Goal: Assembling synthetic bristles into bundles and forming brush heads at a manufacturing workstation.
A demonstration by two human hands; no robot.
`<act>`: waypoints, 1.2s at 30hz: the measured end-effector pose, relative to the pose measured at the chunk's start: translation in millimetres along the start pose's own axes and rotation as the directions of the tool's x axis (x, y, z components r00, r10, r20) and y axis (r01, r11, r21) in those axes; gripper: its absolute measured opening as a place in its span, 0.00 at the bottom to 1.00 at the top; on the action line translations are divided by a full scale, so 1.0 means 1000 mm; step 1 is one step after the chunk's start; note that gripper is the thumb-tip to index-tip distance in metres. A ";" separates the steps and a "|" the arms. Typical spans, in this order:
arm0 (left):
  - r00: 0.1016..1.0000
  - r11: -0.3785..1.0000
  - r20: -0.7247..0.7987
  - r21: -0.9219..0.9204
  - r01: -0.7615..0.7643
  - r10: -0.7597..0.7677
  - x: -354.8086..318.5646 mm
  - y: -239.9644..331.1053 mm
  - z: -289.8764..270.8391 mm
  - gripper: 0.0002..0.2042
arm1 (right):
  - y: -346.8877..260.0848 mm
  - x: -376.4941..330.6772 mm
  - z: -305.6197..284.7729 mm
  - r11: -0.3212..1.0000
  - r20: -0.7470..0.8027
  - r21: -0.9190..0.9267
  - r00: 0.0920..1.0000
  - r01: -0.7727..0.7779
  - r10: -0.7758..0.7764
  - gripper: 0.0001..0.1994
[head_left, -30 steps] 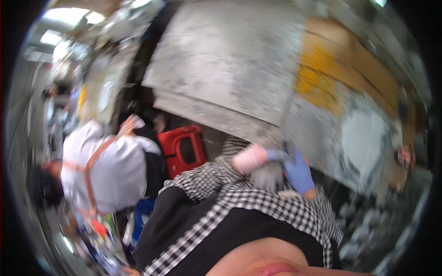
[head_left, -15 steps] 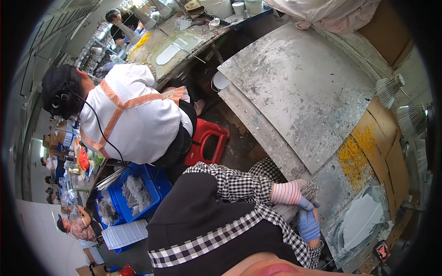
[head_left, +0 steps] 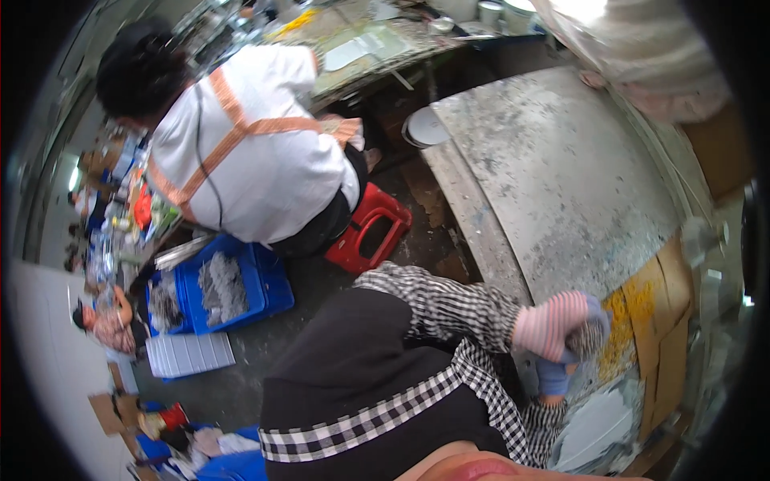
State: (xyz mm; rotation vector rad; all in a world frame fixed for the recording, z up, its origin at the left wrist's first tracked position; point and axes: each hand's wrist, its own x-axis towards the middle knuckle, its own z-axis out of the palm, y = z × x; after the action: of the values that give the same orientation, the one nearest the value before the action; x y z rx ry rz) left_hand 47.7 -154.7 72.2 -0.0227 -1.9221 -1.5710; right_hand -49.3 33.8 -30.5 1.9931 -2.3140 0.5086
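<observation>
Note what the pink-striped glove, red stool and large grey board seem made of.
Pink-striped glove: probably knitted fabric, matte, close-fitting.
Red stool: likely moulded plastic, slightly glossy, rounded edges.
Large grey board: perhaps metal or plastic, dull; stains obscure it.

I can read no words, numbers, labels or signs from where I am. The brown cardboard [head_left: 672,276] to my right shows no lettering I can make out, nor do the blue bins [head_left: 277,276] to my left or the white tub [head_left: 490,13] at the top. The small goods [head_left: 100,255] crowded at far left are blurred; they may carry labels, but I can't tell.
</observation>
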 end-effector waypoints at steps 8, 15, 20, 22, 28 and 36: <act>0.971 0.870 -0.231 0.467 0.159 -0.053 0.008 -0.039 0.034 0.21 | 0.005 0.073 -0.008 0.928 0.247 0.362 0.950 0.092 -0.191 0.46; 0.868 0.873 -0.494 0.396 0.284 -0.058 0.010 -0.118 -0.005 0.16 | 0.063 0.136 -0.022 0.862 0.527 0.498 0.822 -0.090 -0.218 0.44; 0.925 0.888 -0.350 0.365 0.280 -0.148 0.012 -0.113 -0.027 0.21 | 0.136 0.175 -0.057 0.929 0.457 0.343 0.839 0.141 -0.296 0.37; 0.939 0.854 -0.261 0.410 0.319 -0.225 0.017 -0.112 -0.022 0.21 | -0.035 0.197 -0.155 0.937 -0.017 0.347 0.999 -0.027 0.035 0.32; 0.928 0.630 -0.026 0.741 -0.232 0.373 0.021 -0.132 0.014 0.16 | 0.003 0.219 -0.053 0.930 0.247 0.278 0.918 0.241 -0.312 0.34; 0.917 0.876 -0.396 -0.425 -0.229 0.047 0.011 -0.069 -0.008 0.21 | -0.040 0.231 -0.116 0.836 0.027 0.275 0.865 0.475 -0.500 0.32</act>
State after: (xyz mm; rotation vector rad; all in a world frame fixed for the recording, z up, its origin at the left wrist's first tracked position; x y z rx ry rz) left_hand 14.8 -185.1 18.3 -0.0592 -1.1929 -1.7533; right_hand -71.0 -159.8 144.8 2.6648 -1.7310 0.7086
